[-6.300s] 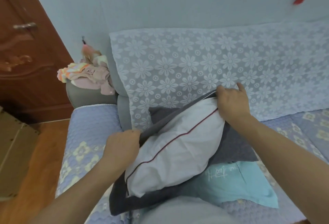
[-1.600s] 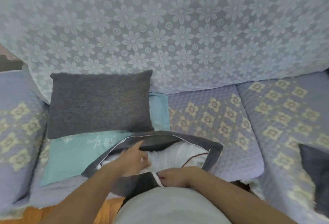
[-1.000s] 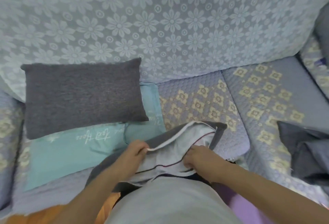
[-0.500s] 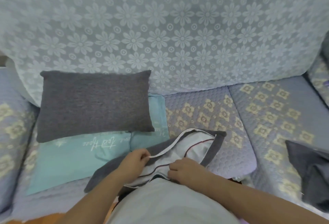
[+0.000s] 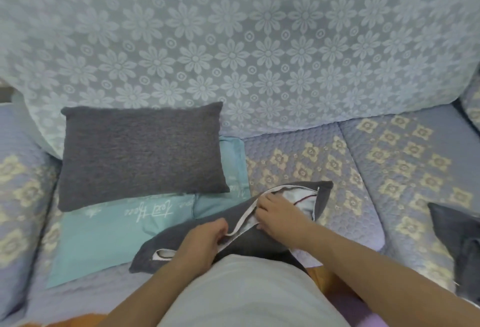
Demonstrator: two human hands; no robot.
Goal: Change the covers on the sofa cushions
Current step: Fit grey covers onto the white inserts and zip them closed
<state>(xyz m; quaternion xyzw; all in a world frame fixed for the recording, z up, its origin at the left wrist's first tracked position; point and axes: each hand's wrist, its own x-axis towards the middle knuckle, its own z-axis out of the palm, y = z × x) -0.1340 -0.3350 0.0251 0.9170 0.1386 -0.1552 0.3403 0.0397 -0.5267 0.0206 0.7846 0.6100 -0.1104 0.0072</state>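
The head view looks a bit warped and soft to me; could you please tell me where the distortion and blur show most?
Head view: wide-angle bending curves the lace floral sofa back and the quilted lavender seat cover toward the edges; corners are softest, the dark grey rectangular cushion and both hands, left hand and right hand, on the half-covered grey cushion cover stay fairly sharp; lighting is flat, without glare.

The finished cushion (image 5: pixel 141 155) wears a dark grey, nubbly, matt woven cloth. The grey cover (image 5: pixel 249 238) being worked looks the same, with a smooth white inner pillow (image 5: pixel 298 195) showing. Under them lies a smooth teal cloth (image 5: pixel 104 243); the seat pad (image 5: pixel 324 170) is quilted, and the backrest throw (image 5: pixel 233 40) is flowered lace.
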